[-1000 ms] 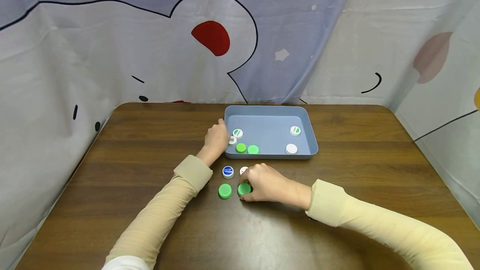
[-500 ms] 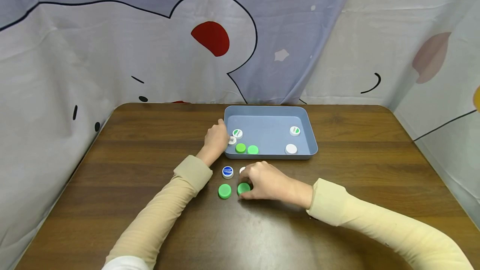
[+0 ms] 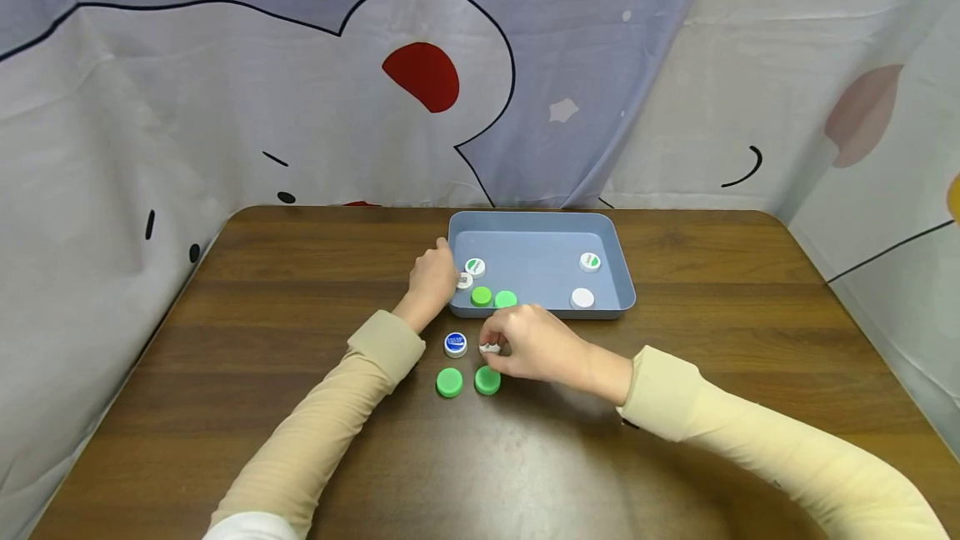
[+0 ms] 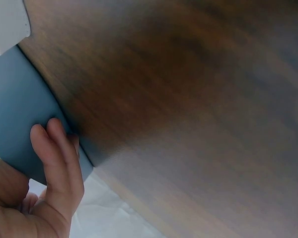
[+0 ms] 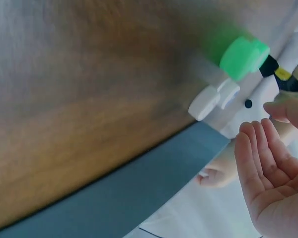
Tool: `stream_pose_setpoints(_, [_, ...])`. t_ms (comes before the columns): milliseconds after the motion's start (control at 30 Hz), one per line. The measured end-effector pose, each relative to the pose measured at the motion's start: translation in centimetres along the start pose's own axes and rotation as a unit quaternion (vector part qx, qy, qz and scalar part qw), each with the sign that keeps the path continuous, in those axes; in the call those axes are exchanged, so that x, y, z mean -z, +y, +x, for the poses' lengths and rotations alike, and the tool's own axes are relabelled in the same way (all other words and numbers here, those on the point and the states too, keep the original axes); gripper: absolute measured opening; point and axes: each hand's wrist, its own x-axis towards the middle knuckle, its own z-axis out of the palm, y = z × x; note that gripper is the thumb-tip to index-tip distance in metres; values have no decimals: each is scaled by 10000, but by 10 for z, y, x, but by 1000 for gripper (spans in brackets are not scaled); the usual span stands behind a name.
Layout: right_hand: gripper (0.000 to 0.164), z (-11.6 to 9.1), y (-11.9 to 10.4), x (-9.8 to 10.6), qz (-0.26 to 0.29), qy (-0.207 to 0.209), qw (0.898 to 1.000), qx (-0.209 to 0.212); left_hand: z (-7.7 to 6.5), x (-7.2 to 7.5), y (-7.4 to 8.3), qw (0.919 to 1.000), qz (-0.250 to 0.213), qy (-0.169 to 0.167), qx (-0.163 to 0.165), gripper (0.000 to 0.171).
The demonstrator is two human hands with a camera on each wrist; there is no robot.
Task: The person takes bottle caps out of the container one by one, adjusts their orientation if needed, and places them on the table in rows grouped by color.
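Observation:
My left hand (image 3: 433, 280) holds the left wall of a shallow blue-grey tray (image 3: 540, 244). In the left wrist view its fingers (image 4: 59, 158) lie along the tray's outer side. My right hand (image 3: 532, 344) is in front of the tray, its thumb and fingers either side of a white bottle cap (image 3: 490, 348) that they partly cover. The right wrist view shows those fingers (image 5: 260, 153) fairly straight, apart from the white cap (image 5: 204, 103). Beside it on the table are a blue-and-white cap (image 3: 455, 345) and two green caps, one left (image 3: 450, 382) and one right (image 3: 487, 381).
In the tray, several white and green caps lie along the left and front, with two white caps at the right, one plain (image 3: 582, 298) and one with a green mark (image 3: 590, 262). The brown wooden table (image 3: 300, 273) ends at a printed curtain (image 3: 337, 107).
My right hand has moved away from the right green cap, a little toward the tray, to the white cap. The green cap is now uncovered. My left hand stays on the tray.

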Motion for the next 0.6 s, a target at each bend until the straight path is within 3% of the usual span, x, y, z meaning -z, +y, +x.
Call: stream_pose_setpoints(600, [7,21,24,24,25,293,9982,-525,0,-1,-1,10000,20,-34,-5,49])
